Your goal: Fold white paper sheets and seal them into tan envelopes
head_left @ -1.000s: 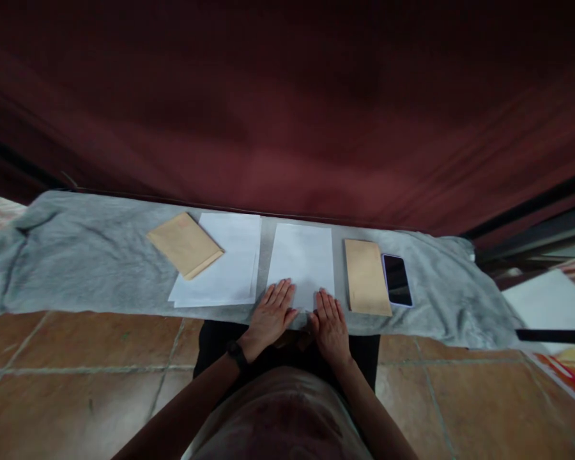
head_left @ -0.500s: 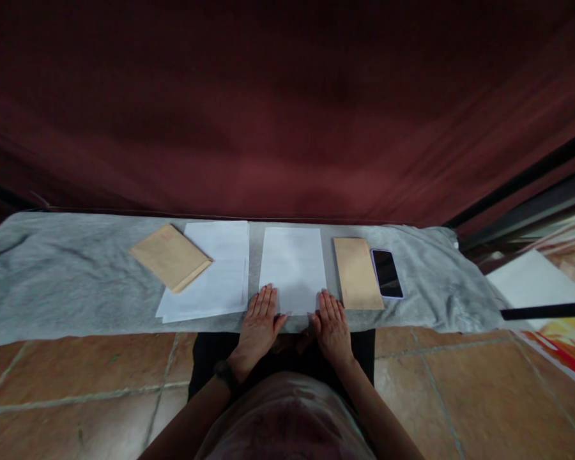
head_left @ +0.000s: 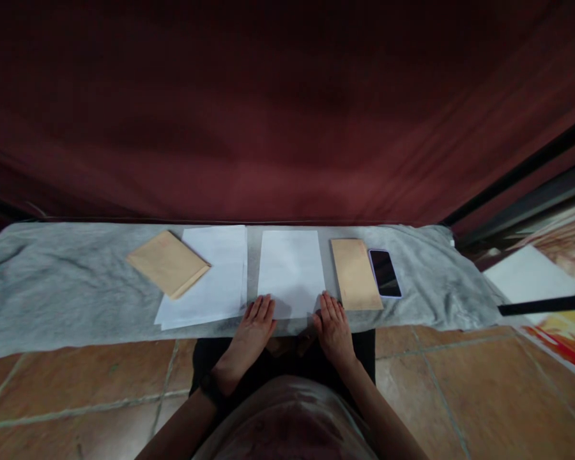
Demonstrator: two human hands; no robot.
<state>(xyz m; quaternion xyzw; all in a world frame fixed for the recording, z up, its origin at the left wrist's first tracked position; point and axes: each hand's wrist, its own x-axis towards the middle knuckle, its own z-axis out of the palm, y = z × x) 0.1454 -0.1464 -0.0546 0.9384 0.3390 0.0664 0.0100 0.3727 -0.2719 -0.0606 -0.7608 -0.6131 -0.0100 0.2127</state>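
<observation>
White paper mid-frame seems steadied by left hand and right hand, both laid flat; lifting it would need pinching.

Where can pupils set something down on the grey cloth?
Bare grey cloth lies left of the angled tan paper envelope and right of the black, purple-edged phone. A narrow strip parts the white paper stack from the middle rectangular white sheet. Crowded: phone beside right tan paper envelope; left hand and right hand at the sheet's near corners.

Perhaps home room: tiled floor, dark red backdrop, plush grey cloth.
</observation>
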